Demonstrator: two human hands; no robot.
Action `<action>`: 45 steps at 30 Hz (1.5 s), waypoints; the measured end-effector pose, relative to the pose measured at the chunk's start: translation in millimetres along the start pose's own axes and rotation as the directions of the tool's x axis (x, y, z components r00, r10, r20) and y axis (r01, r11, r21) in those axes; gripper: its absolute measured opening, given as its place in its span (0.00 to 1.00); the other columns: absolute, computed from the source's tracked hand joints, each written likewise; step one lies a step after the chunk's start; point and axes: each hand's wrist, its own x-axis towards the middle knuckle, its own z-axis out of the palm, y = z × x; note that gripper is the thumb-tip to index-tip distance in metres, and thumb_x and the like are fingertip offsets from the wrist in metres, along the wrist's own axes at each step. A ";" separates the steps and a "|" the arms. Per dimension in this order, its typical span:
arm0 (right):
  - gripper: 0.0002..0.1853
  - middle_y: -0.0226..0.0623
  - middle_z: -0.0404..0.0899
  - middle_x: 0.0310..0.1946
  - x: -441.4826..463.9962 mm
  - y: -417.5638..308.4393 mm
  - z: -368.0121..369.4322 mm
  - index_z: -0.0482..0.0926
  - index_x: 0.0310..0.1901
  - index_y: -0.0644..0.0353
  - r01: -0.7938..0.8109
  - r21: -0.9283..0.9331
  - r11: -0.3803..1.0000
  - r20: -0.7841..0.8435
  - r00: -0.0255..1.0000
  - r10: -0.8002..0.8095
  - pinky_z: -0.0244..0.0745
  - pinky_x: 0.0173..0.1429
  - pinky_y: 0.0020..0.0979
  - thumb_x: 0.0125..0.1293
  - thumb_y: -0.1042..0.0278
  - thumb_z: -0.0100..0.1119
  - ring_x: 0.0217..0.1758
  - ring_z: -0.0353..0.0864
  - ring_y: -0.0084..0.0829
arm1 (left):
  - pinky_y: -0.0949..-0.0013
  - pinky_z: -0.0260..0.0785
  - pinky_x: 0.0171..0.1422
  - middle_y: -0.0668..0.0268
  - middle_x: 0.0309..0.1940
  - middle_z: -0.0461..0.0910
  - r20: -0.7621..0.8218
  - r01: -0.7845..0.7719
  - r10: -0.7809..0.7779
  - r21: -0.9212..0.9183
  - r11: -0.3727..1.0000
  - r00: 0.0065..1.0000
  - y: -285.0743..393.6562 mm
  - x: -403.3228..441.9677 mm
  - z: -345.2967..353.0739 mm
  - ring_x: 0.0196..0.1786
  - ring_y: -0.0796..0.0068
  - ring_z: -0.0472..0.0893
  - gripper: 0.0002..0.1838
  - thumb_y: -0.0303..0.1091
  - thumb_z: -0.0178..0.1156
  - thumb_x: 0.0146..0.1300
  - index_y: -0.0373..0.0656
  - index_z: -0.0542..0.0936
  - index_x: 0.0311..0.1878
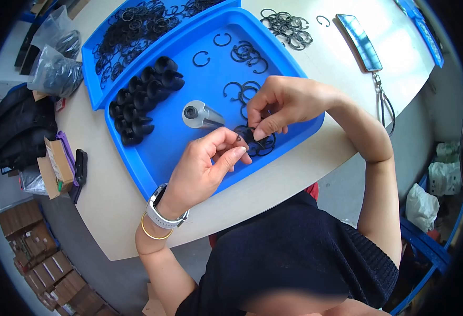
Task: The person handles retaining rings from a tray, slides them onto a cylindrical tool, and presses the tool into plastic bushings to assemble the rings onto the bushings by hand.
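Over the front of a blue tray [131, 174], my left hand [205, 160] and my right hand [281, 108] are close together, fingers pinched. Between their fingertips is a black open ring [245, 135], partly hidden by the fingers; both hands seem to grip it. More black rings [265, 147] lie right under my right hand. Just behind my left hand a silver cylinder [202, 115] with a dark centre stands in the tray. Several black curved parts [144, 97] are grouped in rows at the tray's left side. Loose rings [248, 54] lie toward the back.
A second blue tray [97, 87] full of black rings sits behind. On the table [105, 221] are a ring pile [289, 29], a phone [359, 42] with a strap, plastic bags [55, 73] and an open cardboard box [57, 166]. Cartons [52, 263] stand below left.
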 end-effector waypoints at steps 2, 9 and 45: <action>0.15 0.27 0.83 0.27 -2.1 -2.5 -2.3 0.86 0.39 0.65 0.010 0.134 0.991 -0.030 1.000 -0.006 0.73 0.29 0.19 0.69 0.58 0.71 0.26 0.78 0.15 | 0.77 0.74 0.42 0.63 0.36 0.87 0.010 0.010 -0.010 0.014 1.000 1.000 -0.3 -0.2 -0.7 0.36 0.84 0.82 0.08 0.31 0.60 0.76 0.34 0.79 0.47; 0.14 0.26 0.83 0.28 -1.0 -0.2 -4.1 0.85 0.37 0.65 0.011 0.253 0.967 -0.030 1.000 -0.003 0.73 0.27 0.19 0.72 0.60 0.68 0.24 0.78 0.13 | 0.77 0.73 0.40 0.60 0.41 0.87 -0.054 -0.027 0.034 0.116 0.993 0.998 5.7 -3.7 4.2 0.36 0.83 0.80 0.12 0.27 0.61 0.73 0.34 0.75 0.55; 0.12 0.25 0.83 0.29 -0.7 1.8 -0.6 0.85 0.40 0.63 0.093 0.258 0.962 -0.080 0.994 -0.074 0.74 0.32 0.19 0.69 0.61 0.69 0.27 0.78 0.14 | 0.69 0.75 0.37 0.61 0.34 0.86 -0.113 -0.081 0.128 0.352 0.933 0.985 24.3 -16.4 0.2 0.30 0.71 0.82 0.06 0.28 0.65 0.69 0.36 0.79 0.40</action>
